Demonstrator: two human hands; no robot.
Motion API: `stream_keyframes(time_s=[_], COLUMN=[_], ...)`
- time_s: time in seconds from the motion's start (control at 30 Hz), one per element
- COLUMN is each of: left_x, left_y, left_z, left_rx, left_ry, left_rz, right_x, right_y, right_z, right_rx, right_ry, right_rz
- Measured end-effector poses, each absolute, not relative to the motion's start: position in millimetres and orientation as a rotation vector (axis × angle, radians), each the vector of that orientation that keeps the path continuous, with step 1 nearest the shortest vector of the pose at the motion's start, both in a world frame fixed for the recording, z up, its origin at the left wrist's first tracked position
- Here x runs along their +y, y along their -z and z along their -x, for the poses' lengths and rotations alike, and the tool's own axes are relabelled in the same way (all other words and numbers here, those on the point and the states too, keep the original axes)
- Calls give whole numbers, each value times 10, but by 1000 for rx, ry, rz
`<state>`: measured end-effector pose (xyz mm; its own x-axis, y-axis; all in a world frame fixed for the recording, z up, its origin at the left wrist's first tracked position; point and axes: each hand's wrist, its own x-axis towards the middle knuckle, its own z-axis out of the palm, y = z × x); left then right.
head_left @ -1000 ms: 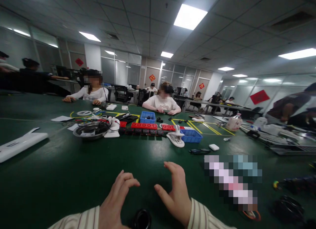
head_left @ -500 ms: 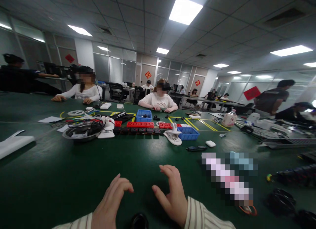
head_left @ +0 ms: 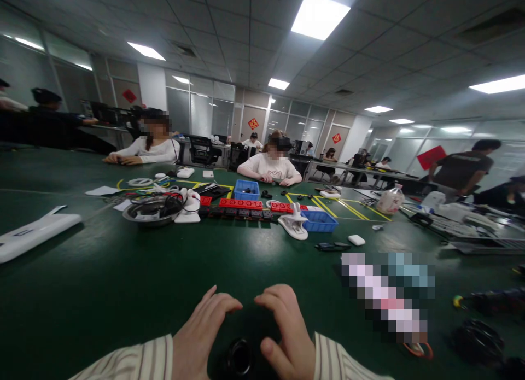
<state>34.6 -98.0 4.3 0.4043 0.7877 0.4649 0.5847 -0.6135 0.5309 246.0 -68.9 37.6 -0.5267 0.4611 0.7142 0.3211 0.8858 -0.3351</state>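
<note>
My left hand hovers over the front of the green table, palm turned inward and fingers slightly bent. Facing it is my right hand, its thumb apart from its curved fingers. Neither hand holds anything. Between them, low in the view, a shiny black round object with a dark opening at its top is partly visible; its lower part blends into shadow. I cannot tell whether the right thumb touches it; a gap seems to show.
Ahead lie a metal bowl of cables, a row of red-and-black blocks, a white clip, and blue bins. A pixelated pink item is to the right, a white device to the left. People sit across the table.
Both hands have drawn closer together, the left one shifting right. More of the black round object shows between them. The whole view has turned slightly left.
</note>
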Motion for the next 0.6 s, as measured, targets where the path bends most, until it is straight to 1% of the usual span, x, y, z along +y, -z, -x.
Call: stream_keyframes(time_s=[0.07,0.2,0.3,0.47,0.6], left_x=[-983,-979,-965,-971,-1066], left_y=[-65,-94,-96,-68,-18], left_z=[-361,-368,-362,-409,-449], left_rx=[1177,1118,1098,1128,1228], left_ry=[-948,-842,-804,-861,-1043], left_rz=[-2362,-2337,-2316,-2339,-2334], right_x=[-707,-674,-644,-629,-646], right_y=[-368,-287,-250,-237,-211], right_z=[-2395,-2266,-2236,-2272,-2350], right_rx=[-2200,-2277,-2316,-2332,-2154], right_ry=[-165,46,82,-20,-272], right_rz=[468,350,328,351,489])
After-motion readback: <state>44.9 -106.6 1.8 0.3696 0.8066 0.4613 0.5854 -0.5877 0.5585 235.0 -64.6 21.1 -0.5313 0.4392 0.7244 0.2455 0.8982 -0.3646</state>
